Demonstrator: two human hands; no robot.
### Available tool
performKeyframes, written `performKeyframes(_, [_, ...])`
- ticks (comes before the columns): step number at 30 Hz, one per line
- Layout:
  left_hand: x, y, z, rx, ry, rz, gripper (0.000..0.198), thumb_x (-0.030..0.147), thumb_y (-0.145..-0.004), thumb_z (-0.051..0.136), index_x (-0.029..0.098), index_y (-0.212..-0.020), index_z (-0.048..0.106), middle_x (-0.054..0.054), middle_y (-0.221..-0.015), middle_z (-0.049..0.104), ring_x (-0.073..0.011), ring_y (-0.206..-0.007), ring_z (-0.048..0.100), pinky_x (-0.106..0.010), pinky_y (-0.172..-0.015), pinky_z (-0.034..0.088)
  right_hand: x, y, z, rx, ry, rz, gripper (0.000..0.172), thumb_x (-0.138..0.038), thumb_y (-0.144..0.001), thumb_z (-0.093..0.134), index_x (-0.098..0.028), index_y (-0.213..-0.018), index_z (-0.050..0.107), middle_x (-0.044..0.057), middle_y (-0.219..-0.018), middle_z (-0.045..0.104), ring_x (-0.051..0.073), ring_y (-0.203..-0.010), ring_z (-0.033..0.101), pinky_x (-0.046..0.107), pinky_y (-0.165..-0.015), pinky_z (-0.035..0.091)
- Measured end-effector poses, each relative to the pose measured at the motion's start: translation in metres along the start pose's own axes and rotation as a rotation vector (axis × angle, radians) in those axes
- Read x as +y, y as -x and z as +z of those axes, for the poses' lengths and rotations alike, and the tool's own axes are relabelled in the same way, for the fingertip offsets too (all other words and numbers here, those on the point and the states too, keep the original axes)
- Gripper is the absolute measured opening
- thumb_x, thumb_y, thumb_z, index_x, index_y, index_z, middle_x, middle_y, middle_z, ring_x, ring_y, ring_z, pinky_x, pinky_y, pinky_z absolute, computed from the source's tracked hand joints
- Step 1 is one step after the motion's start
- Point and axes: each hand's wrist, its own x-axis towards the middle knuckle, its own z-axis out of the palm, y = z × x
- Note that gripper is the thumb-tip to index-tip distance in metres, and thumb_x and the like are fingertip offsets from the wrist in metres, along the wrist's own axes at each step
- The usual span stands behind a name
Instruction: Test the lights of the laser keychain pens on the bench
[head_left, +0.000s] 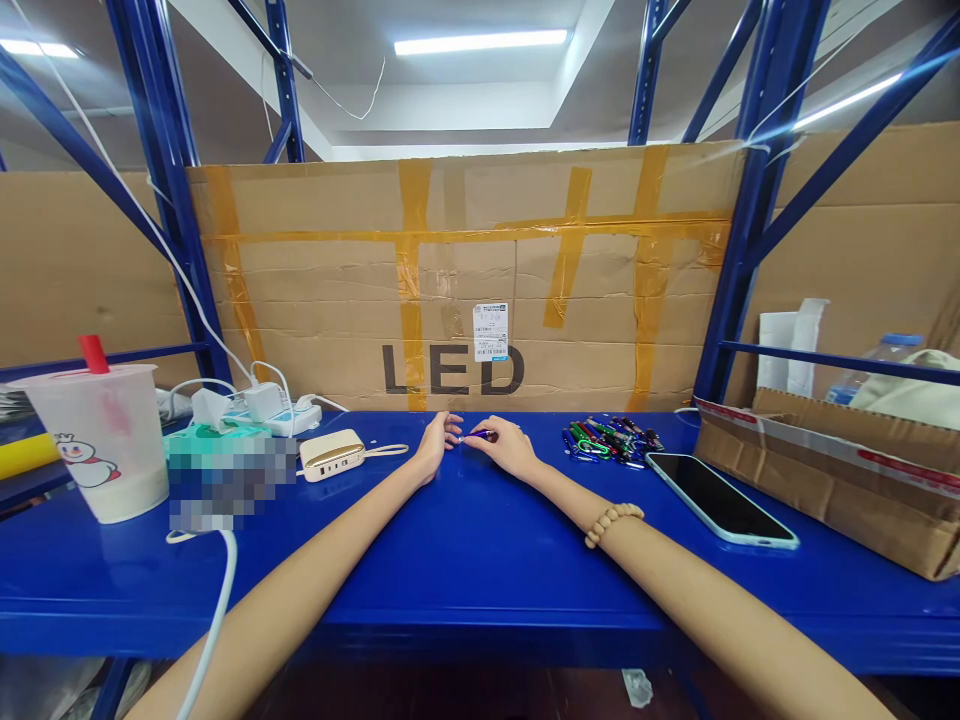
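Near the back of the blue shelf, my right hand (510, 447) pinches a short, dark purple pen-like piece (484, 435) between thumb and fingers. Its pale tip points left, toward my other hand. My left hand (437, 445) is held on edge just beside that tip, its fingers loosely bent and apart, with nothing visible in them. Whether the fingertips touch the tip I cannot tell. To the right lies a loose pile of colourful pens (611, 440), small and shiny, in green, red, blue and black.
A phone (724, 498) and a long cardboard box (832, 480) lie on the right. On the left stand a plastic cup (101, 450) with a red straw, a cream power bank (334, 456) and white chargers (262, 400) with cables. A large cardboard sheet (337, 290) closes off the back.
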Motion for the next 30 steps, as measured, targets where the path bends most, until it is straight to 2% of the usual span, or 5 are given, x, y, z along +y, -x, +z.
performKeyframes(30, [0.0006, 0.0007, 0.0003, 0.003, 0.007, -0.006, 0.032, 0.034, -0.077, 0.032, 0.014, -0.073, 0.057, -0.001, -0.064, 0.052, -0.0081, -0.05, 0.045, -0.02, -0.05, 0.033, 0.0013, -0.0001, -0.0006, -0.039, -0.018, -0.013, 0.026, -0.049, -0.075, 0.055, -0.029, -0.086, 0.067, -0.003, -0.088, 0.063, 0.013, -0.082, 0.057, 0.023, -0.066, 0.038])
